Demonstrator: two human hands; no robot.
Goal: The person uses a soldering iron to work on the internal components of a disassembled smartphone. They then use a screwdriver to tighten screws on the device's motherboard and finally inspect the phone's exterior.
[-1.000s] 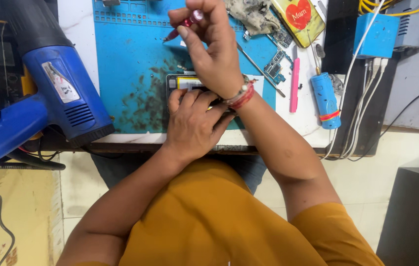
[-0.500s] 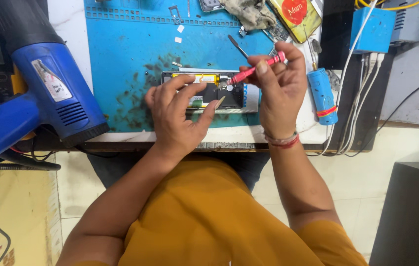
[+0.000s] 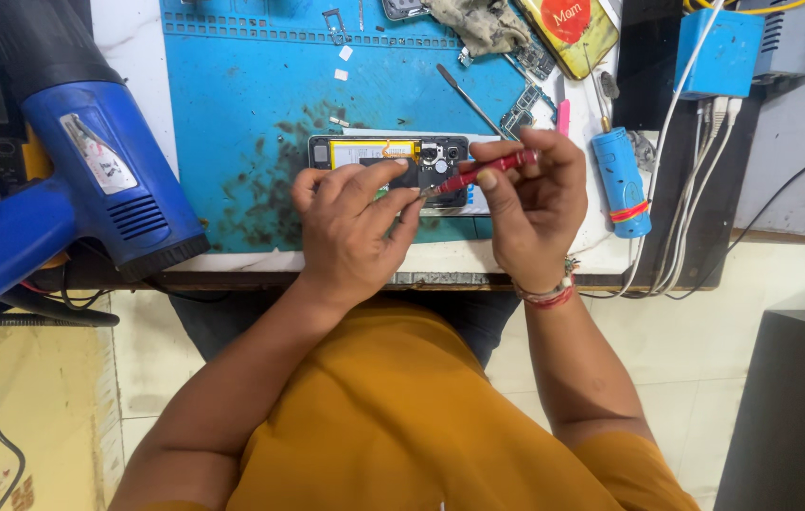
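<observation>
Head view: we see an opened phone (image 3: 388, 156) (back off, battery and board showing) lying on the blue mat (image 3: 232, 104) near the counter's (image 3: 128, 28) front edge. Our left hand (image 3: 350, 227) rests on the phone, fingers curled down on its lower edge, pinning it. Our right hand (image 3: 530, 203) is closed around a red screwdriver (image 3: 478, 172), tip touching the phone's middle near the camera module. A blue heat gun (image 3: 90, 180) sits at the counter's left edge, a blue cylindrical tool (image 3: 620, 180) just right of the right hand. A second screwdriver (image 3: 467, 97) lies farther back on the mat.
</observation>
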